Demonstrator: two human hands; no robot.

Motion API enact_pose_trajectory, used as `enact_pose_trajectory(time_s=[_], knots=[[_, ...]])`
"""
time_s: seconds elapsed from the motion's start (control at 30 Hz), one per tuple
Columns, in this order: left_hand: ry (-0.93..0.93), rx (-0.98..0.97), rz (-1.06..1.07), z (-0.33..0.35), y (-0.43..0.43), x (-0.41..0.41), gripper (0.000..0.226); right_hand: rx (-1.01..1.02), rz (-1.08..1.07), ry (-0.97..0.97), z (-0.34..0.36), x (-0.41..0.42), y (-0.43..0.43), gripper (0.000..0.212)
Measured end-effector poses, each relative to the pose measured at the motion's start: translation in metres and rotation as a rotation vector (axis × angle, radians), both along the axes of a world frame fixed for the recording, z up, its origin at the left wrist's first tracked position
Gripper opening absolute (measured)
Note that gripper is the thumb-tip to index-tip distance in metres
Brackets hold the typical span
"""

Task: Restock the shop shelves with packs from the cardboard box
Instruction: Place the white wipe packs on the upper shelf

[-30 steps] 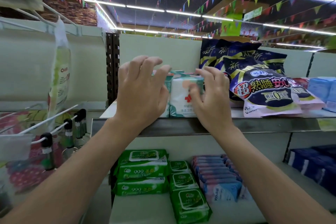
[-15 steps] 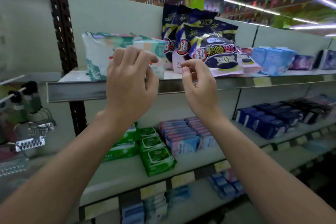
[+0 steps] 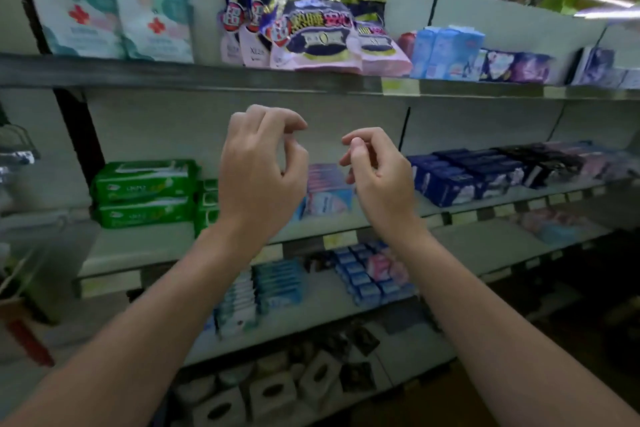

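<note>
Two white and teal packs with a red cross [image 3: 114,21] stand side by side at the left end of the top shelf [image 3: 194,77]. My left hand [image 3: 258,166] hangs below that shelf with loosely curled fingers and holds nothing. Close beside it, my right hand [image 3: 375,170] is loosely curled too and empty. Both hands are in the air in front of the second shelf, apart from every pack. No cardboard box is clearly in view.
Dark blue and pink bags [image 3: 311,28] lean beside the white packs, with light blue boxes [image 3: 446,52] further right. Green wipe packs [image 3: 143,192] and dark blue packs [image 3: 464,177] fill the second shelf. Lower shelves hold several small packs and tissue boxes [image 3: 273,392].
Both hands have let go of the white packs on the top shelf and dropped down and back, empty. The view has tilted downward, showing more lower shelves.
</note>
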State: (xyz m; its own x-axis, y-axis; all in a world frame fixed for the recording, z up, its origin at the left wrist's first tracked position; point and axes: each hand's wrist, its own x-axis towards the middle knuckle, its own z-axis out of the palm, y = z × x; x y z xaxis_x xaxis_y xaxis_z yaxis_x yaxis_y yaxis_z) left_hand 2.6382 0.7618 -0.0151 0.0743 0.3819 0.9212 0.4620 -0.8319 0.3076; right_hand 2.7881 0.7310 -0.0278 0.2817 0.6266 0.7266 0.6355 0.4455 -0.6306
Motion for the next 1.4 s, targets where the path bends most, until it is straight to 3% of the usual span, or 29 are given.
enact_pose_trajectory(time_s=[0.37, 0.67, 0.93, 1.13, 1.4], knots=[[-0.062, -0.241, -0.161, -0.066, -0.075, 0.096, 0.023, -0.145, 0.009, 0.072, -0.057, 0.081, -0.081, 0.019], [-0.022, -0.534, -0.352, -0.168, -0.06, 0.133, 0.024, -0.311, -0.095, 0.182, -0.151, 0.115, -0.079, 0.016], [-0.02, -0.709, -0.35, -0.255, -0.032, 0.141, 0.018, -0.423, -0.202, 0.237, -0.236, 0.136, -0.066, 0.016], [-0.009, -0.866, -0.296, -0.34, -0.038, 0.167, 0.015, -0.545, -0.187, 0.299, -0.32, 0.155, -0.073, 0.015], [-0.001, -1.082, -0.273, -0.518, -0.071, 0.221, 0.011, -0.648, -0.133, 0.347, -0.503, 0.193, -0.092, 0.014]])
